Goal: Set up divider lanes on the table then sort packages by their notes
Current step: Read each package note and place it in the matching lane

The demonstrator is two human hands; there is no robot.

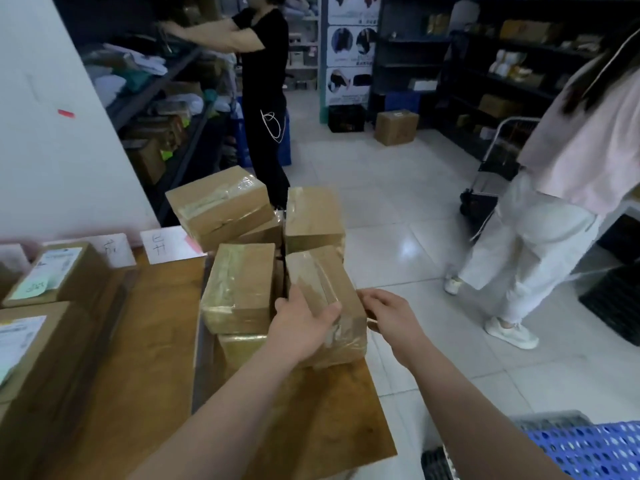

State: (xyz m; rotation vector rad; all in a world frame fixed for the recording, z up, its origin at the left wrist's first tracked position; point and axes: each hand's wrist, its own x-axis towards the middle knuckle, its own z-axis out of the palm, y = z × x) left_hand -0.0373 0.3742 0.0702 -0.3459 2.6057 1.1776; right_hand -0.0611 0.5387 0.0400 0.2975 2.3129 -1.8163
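A taped brown cardboard package (322,282) lies tilted at the right end of a pile of several similar packages (239,285) stacked beside the wooden table (149,341). My left hand (301,327) grips its near left side, thumb on top. My right hand (388,317) is at its right side with curled fingers; the contact is hidden behind the box. On the table's left, two packages carry printed labels and green notes (36,287). White paper lane cards (166,244) with handwritten marks stand along the table's far edge.
A person in black (263,98) reaches into shelves at the back left. Another person in pink and white (540,220) stands on the right by a folding cart (491,174). A blue perforated crate (588,448) sits at the bottom right. A box (396,128) is on the tiled floor.
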